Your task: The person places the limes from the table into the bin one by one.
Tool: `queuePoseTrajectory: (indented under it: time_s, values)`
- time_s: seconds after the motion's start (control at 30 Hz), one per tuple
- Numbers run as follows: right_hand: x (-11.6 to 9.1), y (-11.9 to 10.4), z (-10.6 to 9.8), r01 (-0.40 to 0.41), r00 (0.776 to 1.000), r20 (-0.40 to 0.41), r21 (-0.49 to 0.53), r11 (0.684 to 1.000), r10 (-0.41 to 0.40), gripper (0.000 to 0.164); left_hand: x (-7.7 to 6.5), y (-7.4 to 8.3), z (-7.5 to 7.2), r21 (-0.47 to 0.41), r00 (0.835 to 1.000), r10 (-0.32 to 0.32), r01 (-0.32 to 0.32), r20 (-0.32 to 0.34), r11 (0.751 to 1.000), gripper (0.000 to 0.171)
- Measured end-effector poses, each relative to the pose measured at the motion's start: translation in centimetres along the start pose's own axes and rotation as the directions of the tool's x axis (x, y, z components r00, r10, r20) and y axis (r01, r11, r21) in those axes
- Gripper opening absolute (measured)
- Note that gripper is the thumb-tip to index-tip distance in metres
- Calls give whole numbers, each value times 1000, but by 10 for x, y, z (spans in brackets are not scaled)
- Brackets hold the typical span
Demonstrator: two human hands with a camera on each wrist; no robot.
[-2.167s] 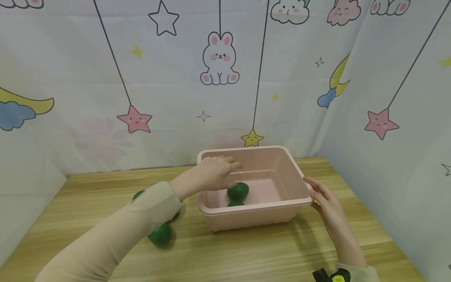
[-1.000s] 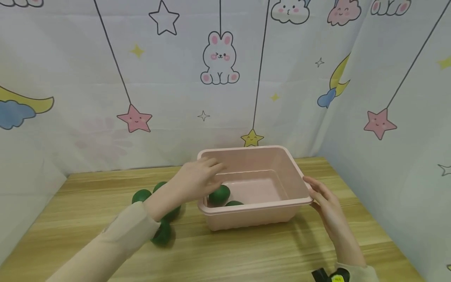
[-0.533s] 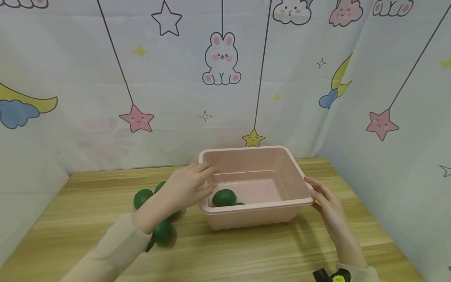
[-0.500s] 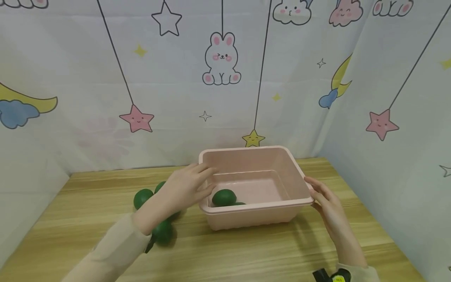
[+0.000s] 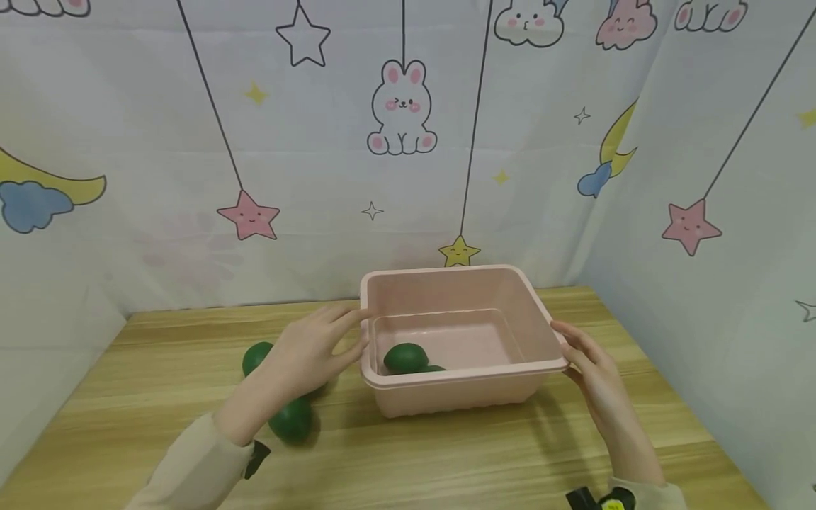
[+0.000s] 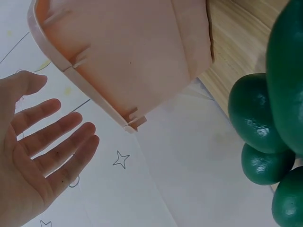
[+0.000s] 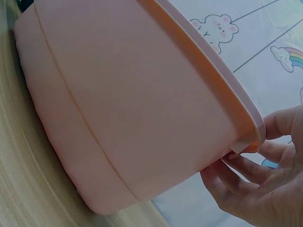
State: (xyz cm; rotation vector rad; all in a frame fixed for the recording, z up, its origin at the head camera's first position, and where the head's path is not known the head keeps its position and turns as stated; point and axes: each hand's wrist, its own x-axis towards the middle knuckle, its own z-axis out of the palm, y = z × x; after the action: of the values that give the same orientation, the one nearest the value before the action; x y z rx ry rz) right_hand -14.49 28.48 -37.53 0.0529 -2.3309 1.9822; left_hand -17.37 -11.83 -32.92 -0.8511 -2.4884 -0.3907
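A pink plastic basin [image 5: 459,394] stands on the wooden table. My right hand [image 5: 596,375] grips its right rim, thumb on top and fingers beneath, as the right wrist view also shows. Inside, near the front left, lies a glossy dark green egg-shaped fruit [image 5: 406,358], and the front rim partly hides a second one [image 5: 435,368]. My left hand [image 5: 312,350] is at the basin's left rim with fingers spread; the left wrist view shows nothing in its palm [image 6: 28,165]. Below and behind that hand, more green fruits [image 5: 291,421] lie on the table, partly covered by it.
In the left wrist view several green fruits [image 6: 255,111] sit bunched together beside the basin. A white cloth [image 5: 306,142] with printed rabbits and stars hangs behind and to the right of the table [image 5: 421,460].
My left hand has drawn back leftward from over the basin to its left rim. The upper green fruit in the basin has shifted left and settled. The right hand stays put.
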Motion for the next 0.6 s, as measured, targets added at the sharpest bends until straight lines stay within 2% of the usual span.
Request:
queuePoseTrajectory:
  time_s: [0.37,0.6]
  values:
    - [-1,0,1,15,1000,6,7,1000,-15,47,-17,-5,3,-14,996,-71,72,47,997,39]
    - [-1,-1,1,12,1000,-4,15,1000,-11,48,-29,-7,9,-17,997,-80,80,16,997,37]
